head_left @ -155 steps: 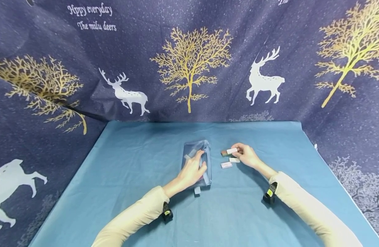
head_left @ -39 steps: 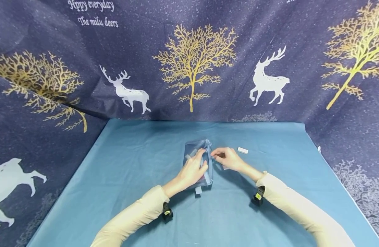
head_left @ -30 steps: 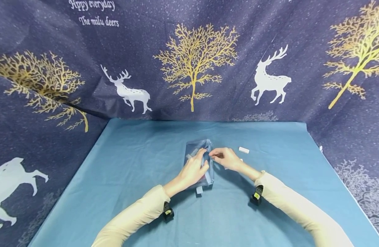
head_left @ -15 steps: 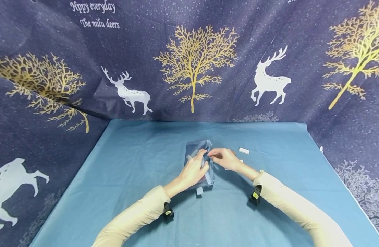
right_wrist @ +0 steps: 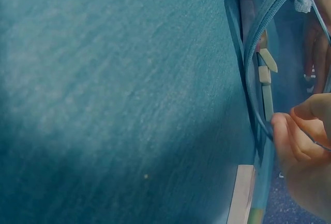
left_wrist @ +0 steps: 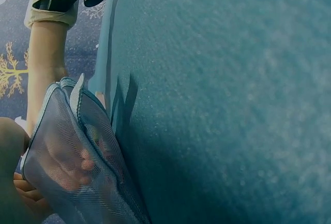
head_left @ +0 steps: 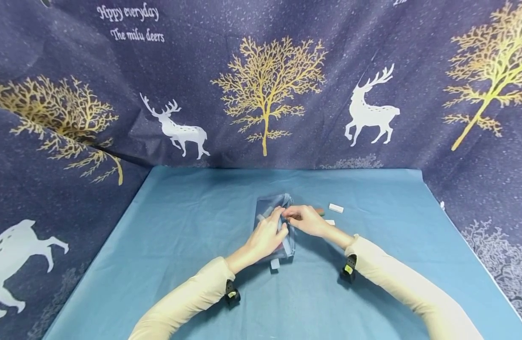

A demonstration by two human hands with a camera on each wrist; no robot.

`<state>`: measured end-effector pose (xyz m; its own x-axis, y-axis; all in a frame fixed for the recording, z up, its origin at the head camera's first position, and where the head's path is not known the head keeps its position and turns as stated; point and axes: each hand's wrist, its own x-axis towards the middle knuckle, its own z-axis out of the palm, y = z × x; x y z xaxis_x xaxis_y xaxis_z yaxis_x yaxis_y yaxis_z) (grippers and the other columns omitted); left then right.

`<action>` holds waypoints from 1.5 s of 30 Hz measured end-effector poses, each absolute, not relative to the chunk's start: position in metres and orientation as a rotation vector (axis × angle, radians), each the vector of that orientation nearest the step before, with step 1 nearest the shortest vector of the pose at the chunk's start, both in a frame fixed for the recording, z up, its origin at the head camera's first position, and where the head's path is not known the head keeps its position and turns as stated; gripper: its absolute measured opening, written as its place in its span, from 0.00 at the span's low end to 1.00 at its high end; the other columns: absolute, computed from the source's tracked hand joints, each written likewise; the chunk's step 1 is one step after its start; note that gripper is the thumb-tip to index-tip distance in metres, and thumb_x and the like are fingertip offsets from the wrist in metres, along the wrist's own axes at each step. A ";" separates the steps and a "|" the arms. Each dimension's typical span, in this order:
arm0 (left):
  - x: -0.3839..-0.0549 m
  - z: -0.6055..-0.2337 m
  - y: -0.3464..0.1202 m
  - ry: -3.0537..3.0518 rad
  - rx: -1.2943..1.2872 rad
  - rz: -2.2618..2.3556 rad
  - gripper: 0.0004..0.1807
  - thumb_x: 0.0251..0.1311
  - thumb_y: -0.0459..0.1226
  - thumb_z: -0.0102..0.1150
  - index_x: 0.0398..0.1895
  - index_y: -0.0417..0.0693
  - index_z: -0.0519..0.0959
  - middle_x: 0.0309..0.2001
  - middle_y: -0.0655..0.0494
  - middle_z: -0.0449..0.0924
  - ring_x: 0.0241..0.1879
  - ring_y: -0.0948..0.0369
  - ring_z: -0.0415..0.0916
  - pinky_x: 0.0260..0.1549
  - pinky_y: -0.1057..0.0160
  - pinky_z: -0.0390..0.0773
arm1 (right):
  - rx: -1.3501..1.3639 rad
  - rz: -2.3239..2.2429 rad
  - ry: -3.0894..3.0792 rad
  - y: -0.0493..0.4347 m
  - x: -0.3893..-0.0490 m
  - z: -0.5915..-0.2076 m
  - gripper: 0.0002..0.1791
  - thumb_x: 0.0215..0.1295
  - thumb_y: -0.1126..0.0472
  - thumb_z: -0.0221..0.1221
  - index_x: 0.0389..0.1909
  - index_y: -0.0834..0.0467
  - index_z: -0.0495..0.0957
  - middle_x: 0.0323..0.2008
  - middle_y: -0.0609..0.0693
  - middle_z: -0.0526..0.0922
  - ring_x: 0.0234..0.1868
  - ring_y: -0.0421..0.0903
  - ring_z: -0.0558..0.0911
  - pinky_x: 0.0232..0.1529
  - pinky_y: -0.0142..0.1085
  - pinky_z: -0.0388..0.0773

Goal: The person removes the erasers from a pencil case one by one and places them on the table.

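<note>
A blue mesh zip pouch (head_left: 265,204) lies in the middle of the table. My left hand (head_left: 264,236) rests across its top with the thumb spread from the fingers. At the pouch's unzipped right side, my right hand (head_left: 307,220) pinches the rim of the opening between thumb and fingers. In the left wrist view, fingers show through the mesh. Pale eraser-like pieces (right_wrist: 265,74) lie inside the pouch, seen in the right wrist view. The zipper tape (right_wrist: 252,48) bows outward there. Near the right hand lies a white eraser (head_left: 330,222), partly hidden.
Another white eraser (head_left: 336,208) lies to the right, past a brown and green block (head_left: 319,211) partly behind the right hand. A small pale block (head_left: 275,264) sits at the pouch's near end. A printed cloth (head_left: 261,94) hangs behind the blue table.
Earlier the right hand held a white eraser over the others; one now lies farther right. That hand has moved left to the pouch's opening. The left hand has stayed on the pouch.
</note>
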<state>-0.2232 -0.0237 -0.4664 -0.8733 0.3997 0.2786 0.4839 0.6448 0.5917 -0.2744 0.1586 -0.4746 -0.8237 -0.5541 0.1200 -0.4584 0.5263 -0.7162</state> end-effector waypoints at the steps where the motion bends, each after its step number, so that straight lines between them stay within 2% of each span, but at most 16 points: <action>1: -0.223 -0.466 -0.024 -2.734 -0.741 -1.038 0.27 0.62 0.41 0.43 0.64 0.40 0.61 0.65 0.37 0.61 0.05 0.71 0.57 0.09 0.73 0.64 | -0.875 -1.178 2.639 0.158 -0.275 -0.474 0.13 0.61 0.65 0.53 0.46 0.57 0.78 0.45 0.54 0.82 0.46 0.48 0.82 0.44 0.33 0.78; 5: -0.223 -0.467 -0.023 -2.737 -0.744 -1.045 0.28 0.62 0.41 0.43 0.65 0.40 0.61 0.65 0.36 0.60 0.05 0.71 0.57 0.08 0.73 0.63 | -0.896 -1.147 2.647 0.157 -0.275 -0.474 0.13 0.62 0.64 0.53 0.46 0.56 0.77 0.44 0.53 0.83 0.44 0.47 0.82 0.43 0.33 0.79; 10: -0.222 -0.468 -0.023 -2.743 -0.739 -1.057 0.28 0.62 0.40 0.43 0.65 0.40 0.61 0.65 0.37 0.60 0.05 0.71 0.58 0.07 0.74 0.62 | -0.949 -1.097 2.627 0.156 -0.274 -0.475 0.17 0.63 0.65 0.51 0.52 0.59 0.75 0.46 0.55 0.82 0.45 0.47 0.82 0.44 0.34 0.79; 15: -0.221 -0.469 -0.024 -2.727 -0.744 -1.060 0.28 0.62 0.41 0.43 0.65 0.40 0.61 0.65 0.37 0.60 0.05 0.71 0.57 0.05 0.74 0.61 | -0.972 -1.075 2.640 0.154 -0.274 -0.475 0.16 0.63 0.65 0.51 0.51 0.59 0.76 0.43 0.54 0.83 0.42 0.45 0.82 0.41 0.33 0.79; 23: -0.223 -0.469 -0.025 -2.665 -0.789 -1.012 0.27 0.62 0.39 0.44 0.63 0.37 0.62 0.62 0.36 0.65 0.05 0.71 0.53 0.06 0.75 0.58 | -1.003 -1.072 2.603 0.148 -0.275 -0.474 0.17 0.64 0.65 0.49 0.53 0.60 0.73 0.45 0.54 0.81 0.40 0.44 0.81 0.38 0.30 0.77; 29: -0.225 -0.470 -0.027 -2.683 -0.782 -0.957 0.27 0.62 0.41 0.44 0.63 0.40 0.63 0.63 0.39 0.65 0.05 0.72 0.52 0.09 0.74 0.61 | -1.004 -0.989 2.603 0.144 -0.280 -0.476 0.18 0.64 0.62 0.49 0.54 0.58 0.72 0.46 0.53 0.79 0.39 0.41 0.80 0.39 0.31 0.76; 34: -0.226 -0.469 -0.028 -2.695 -0.792 -0.956 0.25 0.63 0.41 0.43 0.62 0.43 0.64 0.64 0.40 0.64 0.04 0.72 0.51 0.07 0.75 0.59 | -1.007 -1.008 2.570 0.145 -0.283 -0.478 0.18 0.64 0.63 0.48 0.54 0.57 0.73 0.46 0.52 0.80 0.40 0.42 0.80 0.41 0.33 0.76; 39: -0.226 -0.469 -0.027 -2.714 -0.784 -0.963 0.24 0.63 0.41 0.42 0.62 0.45 0.64 0.64 0.40 0.64 0.05 0.71 0.52 0.07 0.74 0.59 | -0.960 -0.970 2.567 0.144 -0.288 -0.479 0.17 0.62 0.65 0.47 0.52 0.58 0.73 0.33 0.48 0.79 0.26 0.38 0.74 0.31 0.31 0.71; 41: -0.226 -0.469 -0.027 -2.711 -0.786 -0.963 0.24 0.62 0.41 0.42 0.62 0.44 0.65 0.64 0.40 0.64 0.05 0.71 0.52 0.07 0.74 0.59 | -0.938 -0.949 2.559 0.142 -0.289 -0.478 0.15 0.63 0.65 0.48 0.49 0.58 0.74 0.23 0.46 0.74 0.20 0.38 0.68 0.26 0.30 0.68; 45: -0.226 -0.469 -0.026 -2.706 -0.801 -0.971 0.25 0.62 0.41 0.42 0.62 0.43 0.64 0.64 0.40 0.64 0.05 0.70 0.51 0.06 0.74 0.58 | -0.941 -0.957 2.512 0.140 -0.292 -0.478 0.11 0.62 0.67 0.47 0.42 0.57 0.75 0.13 0.43 0.63 0.13 0.38 0.59 0.21 0.29 0.61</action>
<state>-0.2256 -0.0262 -0.4688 -0.8447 0.4327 0.3151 0.5343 0.6467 0.5444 -0.2924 0.1402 -0.4777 -0.7435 -0.6676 -0.0375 -0.4735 0.5653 -0.6754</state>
